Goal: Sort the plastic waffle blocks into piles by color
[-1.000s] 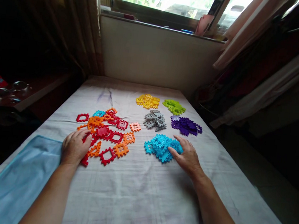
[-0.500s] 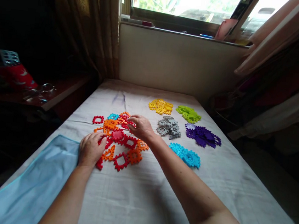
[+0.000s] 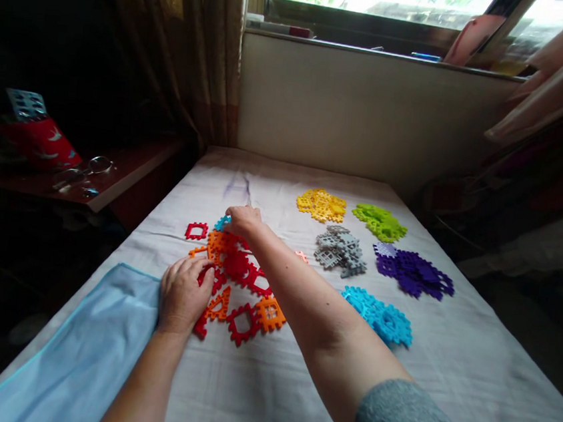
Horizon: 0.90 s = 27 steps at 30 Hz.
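Observation:
A loose heap of red toothed plastic tiles [image 3: 243, 323] and orange toothed tiles [image 3: 270, 314] spreads over the bed sheet [image 3: 242, 395]. At the heap's left edge rests my left hand [image 3: 185, 293], thumb and forefinger apart beside red tiles that its fingers partly cover. My right hand [image 3: 244, 220] reaches across to the heap's far side. Its bent fingers close on a light-blue toothed tile [image 3: 221, 223], though the fingertips are partly hidden. My right forearm covers some of the heap.
Separate piles of yellow [image 3: 321, 206], green [image 3: 379, 223], grey [image 3: 340, 251], purple [image 3: 413, 272] and blue tiles [image 3: 378, 316] lie to the right. A light-blue cloth [image 3: 91, 339] is at left. Glasses [image 3: 89, 169] sit on a side table beyond the bed's left edge.
My right hand has moved left and away from me, to the light-blue tile. My left hand stays beside the heap. The camera view has shifted, so everything sits farther right.

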{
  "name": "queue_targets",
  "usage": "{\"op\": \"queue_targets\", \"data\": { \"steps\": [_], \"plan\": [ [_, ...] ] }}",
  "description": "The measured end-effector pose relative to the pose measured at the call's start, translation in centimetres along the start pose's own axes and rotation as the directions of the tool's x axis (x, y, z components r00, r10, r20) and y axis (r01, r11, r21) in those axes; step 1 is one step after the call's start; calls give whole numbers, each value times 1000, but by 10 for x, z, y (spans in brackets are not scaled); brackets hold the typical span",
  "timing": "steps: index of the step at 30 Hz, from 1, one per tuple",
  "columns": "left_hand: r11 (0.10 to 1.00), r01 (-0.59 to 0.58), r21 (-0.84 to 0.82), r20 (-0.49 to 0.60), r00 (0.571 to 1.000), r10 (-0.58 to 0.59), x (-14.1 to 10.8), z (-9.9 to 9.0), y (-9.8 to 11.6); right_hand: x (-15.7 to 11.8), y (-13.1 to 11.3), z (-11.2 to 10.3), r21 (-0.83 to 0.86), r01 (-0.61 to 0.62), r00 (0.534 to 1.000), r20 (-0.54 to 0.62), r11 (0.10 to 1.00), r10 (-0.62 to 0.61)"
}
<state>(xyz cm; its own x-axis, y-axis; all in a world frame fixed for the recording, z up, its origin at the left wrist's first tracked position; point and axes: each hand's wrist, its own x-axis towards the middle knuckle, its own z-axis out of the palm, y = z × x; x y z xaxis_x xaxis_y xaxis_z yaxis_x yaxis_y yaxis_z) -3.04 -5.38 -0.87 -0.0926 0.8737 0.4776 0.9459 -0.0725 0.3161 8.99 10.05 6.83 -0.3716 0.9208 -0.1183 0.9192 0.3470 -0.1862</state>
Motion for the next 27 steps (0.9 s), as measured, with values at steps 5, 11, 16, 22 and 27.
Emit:
{"op": "queue_targets", "data": {
  "steps": [5,11,16,22,27],
  "plan": [
    [1000,0,-1,2,1000,0,0,2,-3,-1,1,-1,75,-3,997,-72,997,8],
    [1000,1,-20,17,1000,-1,1,3,-5,-49,37,2,484,-22,952,-256,875,166],
    [1000,20,-15,34,999,-20,2,2,-5,-144,105,2,574,-42,896,-340,817,285],
    [1000,23,-5,50,998,-23,4,3,-5,-242,168,17,540,-152,810,-412,828,417],
    [1000,27,5,65,998,-27,6,1,-6,-277,191,33,574,-213,763,-407,790,502]
  ]
}}
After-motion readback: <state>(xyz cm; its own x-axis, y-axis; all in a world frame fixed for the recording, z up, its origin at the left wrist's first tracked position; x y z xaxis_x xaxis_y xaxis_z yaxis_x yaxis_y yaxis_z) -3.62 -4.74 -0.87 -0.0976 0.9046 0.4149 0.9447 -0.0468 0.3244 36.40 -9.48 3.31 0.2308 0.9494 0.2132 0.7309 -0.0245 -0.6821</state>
